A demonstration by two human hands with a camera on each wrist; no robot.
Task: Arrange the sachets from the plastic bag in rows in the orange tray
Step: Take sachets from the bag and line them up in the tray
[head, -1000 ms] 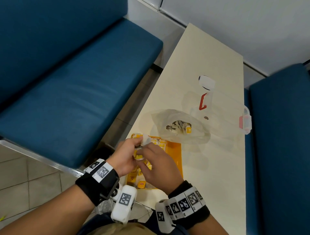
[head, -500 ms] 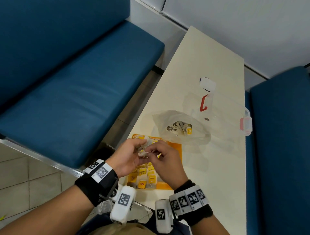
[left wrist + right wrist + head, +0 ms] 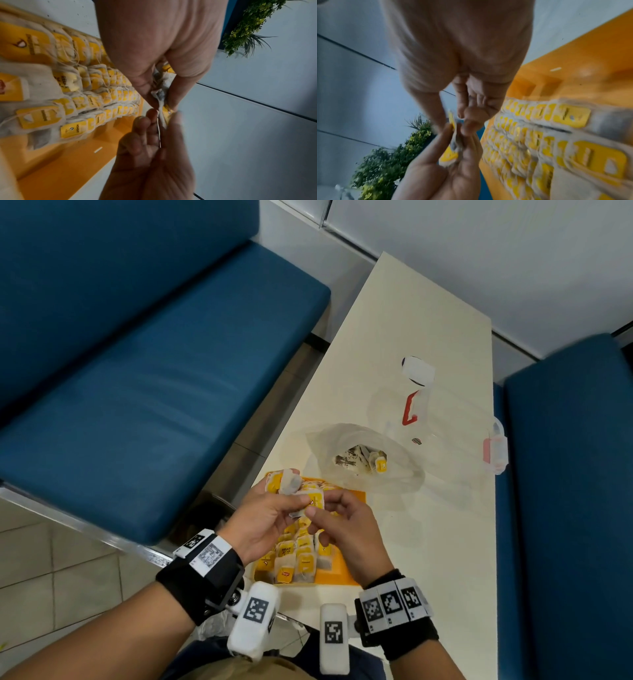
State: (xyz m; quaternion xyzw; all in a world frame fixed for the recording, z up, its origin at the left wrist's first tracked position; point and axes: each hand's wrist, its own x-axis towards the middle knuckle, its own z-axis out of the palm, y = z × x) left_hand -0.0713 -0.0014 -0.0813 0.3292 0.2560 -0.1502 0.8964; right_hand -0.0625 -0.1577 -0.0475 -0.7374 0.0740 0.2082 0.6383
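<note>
The orange tray [image 3: 342,575] lies at the near end of the table, with several rows of yellow-tagged sachets [image 3: 298,559] in its left part. The same rows [image 3: 96,88] and tray [image 3: 65,162] show in the left wrist view, and the tray [image 3: 573,65] in the right wrist view. Above the tray my left hand [image 3: 294,494] grips a small bundle of sachets [image 3: 287,482]. My right hand [image 3: 313,510] pinches the edge of one sachet [image 3: 315,498] of that bundle [image 3: 163,115]. The clear plastic bag [image 3: 394,470] lies beyond the tray with a few sachets [image 3: 363,460] inside.
A clear container with a red clip [image 3: 411,409] stands behind the bag. A clear lid with a pink latch [image 3: 495,448] hangs over the table's right edge. Blue benches [image 3: 154,405] flank the cream table [image 3: 428,542] on both sides.
Both hands have stayed together above the tray and drifted slightly away from me. The right fingers have shifted onto one sachet of the left hand's bundle, uncovering more of the rows.
</note>
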